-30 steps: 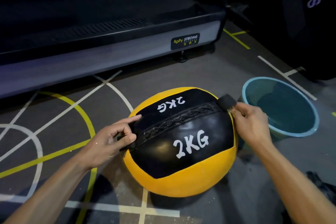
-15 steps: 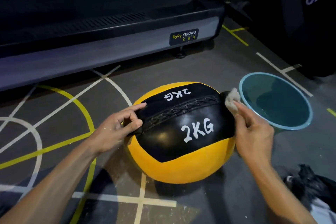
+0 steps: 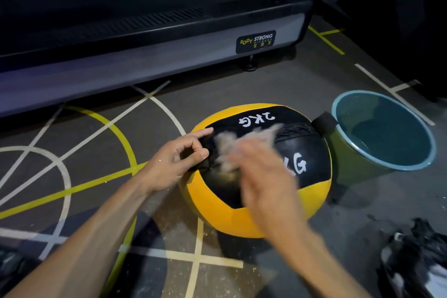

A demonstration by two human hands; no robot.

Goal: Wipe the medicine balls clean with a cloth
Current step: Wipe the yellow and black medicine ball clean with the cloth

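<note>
Your two hands work the 2 kg medicine ball at centre frame, cloth on its black panel.

At left of centre, your left hand (image 3: 180,162) pinches the strap tab on the near-left side of the yellow-and-black medicine ball (image 3: 261,172), which sits on the marked gym floor (image 3: 72,152). Over the ball's middle, your right hand (image 3: 263,176) is motion-blurred with a pale cloth (image 3: 244,145) at its fingertips; whether the fingers curl round it, you cannot tell. Judging by the label, the ball is fairly light but round and smooth-skinned, so it will likely roll or slip; steady it by a strap tab (image 3: 324,122). At right, just beside the ball, a blue-rimmed bucket (image 3: 348,167) appears to hold water.
</note>
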